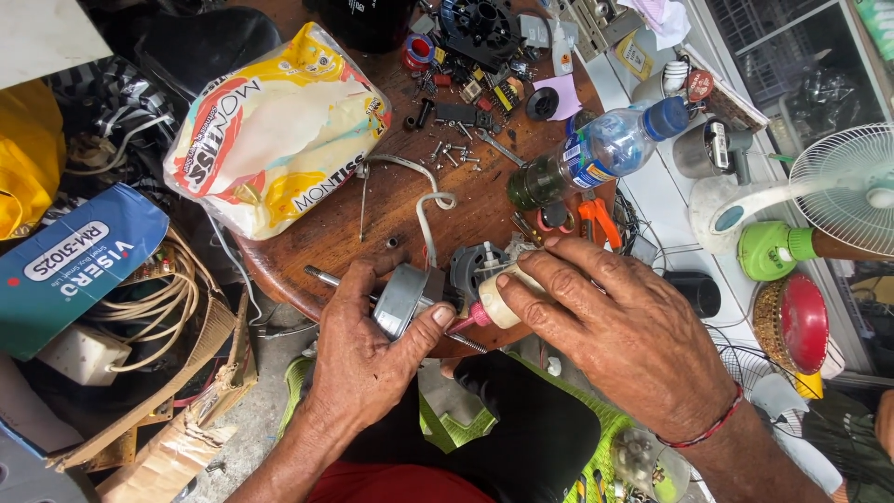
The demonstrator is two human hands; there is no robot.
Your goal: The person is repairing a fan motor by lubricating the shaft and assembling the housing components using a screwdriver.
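Cluttered and crowded, a round wooden table point(372, 224) fills the middle of the view, strewn with screws, small electrical parts and a black plastic fan piece point(480, 28) near its far edge. At the near edge a small electric motor point(438, 289) lies on its side, its metal shaft sticking out to the left and a white cable point(424, 200) curling away from it across the wood. The left hand point(368, 354) is closed around the motor's silver housing, thumb pressed against its side. The right hand point(619, 326) grips a screwdriver with a cream and pink handle point(498, 305), fingers curled over it, the tool lying right against the motor. Beyond the hands a clear plastic bottle point(596, 154) with a blue cap rests tilted on the table, with orange-handled pliers point(596, 222) just beside it. A yellow and white plastic bag point(275, 130) covers the table's left part, and a blue cardboard box point(74, 265) sits lower left. A white fan point(843, 191) stands at the right.
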